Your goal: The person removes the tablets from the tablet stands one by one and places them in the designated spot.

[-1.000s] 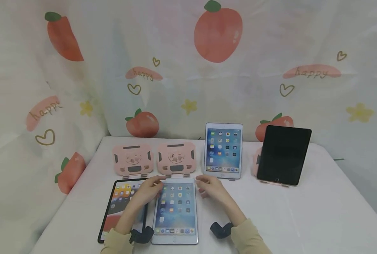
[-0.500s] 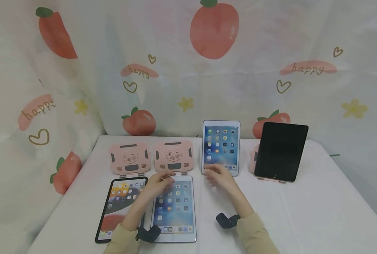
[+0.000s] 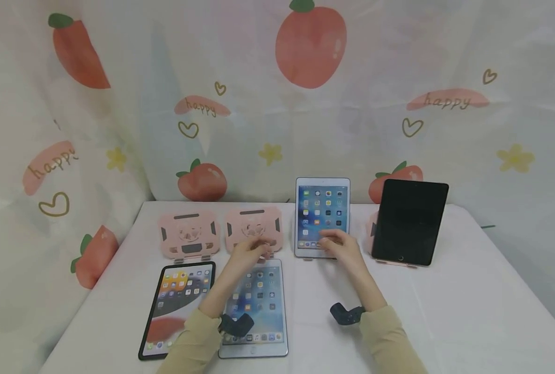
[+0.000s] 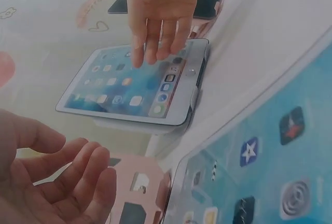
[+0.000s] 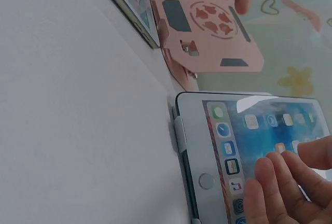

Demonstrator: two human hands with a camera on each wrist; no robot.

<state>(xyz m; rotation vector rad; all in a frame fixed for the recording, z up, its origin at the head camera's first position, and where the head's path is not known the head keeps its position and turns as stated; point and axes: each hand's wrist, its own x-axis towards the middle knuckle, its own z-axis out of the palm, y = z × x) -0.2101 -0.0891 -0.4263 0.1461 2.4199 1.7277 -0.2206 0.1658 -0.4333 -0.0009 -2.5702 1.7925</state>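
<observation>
My left hand [image 3: 246,259], fingers loosely bent, is held over the top edge of a white tablet [image 3: 275,306] lying face up. It overlaps the lower part of a pink tablet stand [image 3: 233,223]. In the left wrist view, nothing lies between its fingers and thumb. My right hand [image 3: 347,252] is at the lower right of a smaller white tablet [image 3: 324,200], which leans upright on a stand with its lit screen forward. The right wrist view shows the right fingers [image 5: 264,193] bent in front of that screen, holding nothing.
A second pink stand [image 3: 189,227] is at the back left. In front of it lies a black-edged tablet [image 3: 176,291] with a lit screen. A dark-screened tablet [image 3: 410,223] leans on a stand at the right. A fruit-patterned curtain [image 3: 240,47] hangs behind the white table [image 3: 474,311].
Both hands have moved up and to the right, the left from beside the lying white tablet's top corner, the right up to the standing white tablet. The head view has shifted slightly.
</observation>
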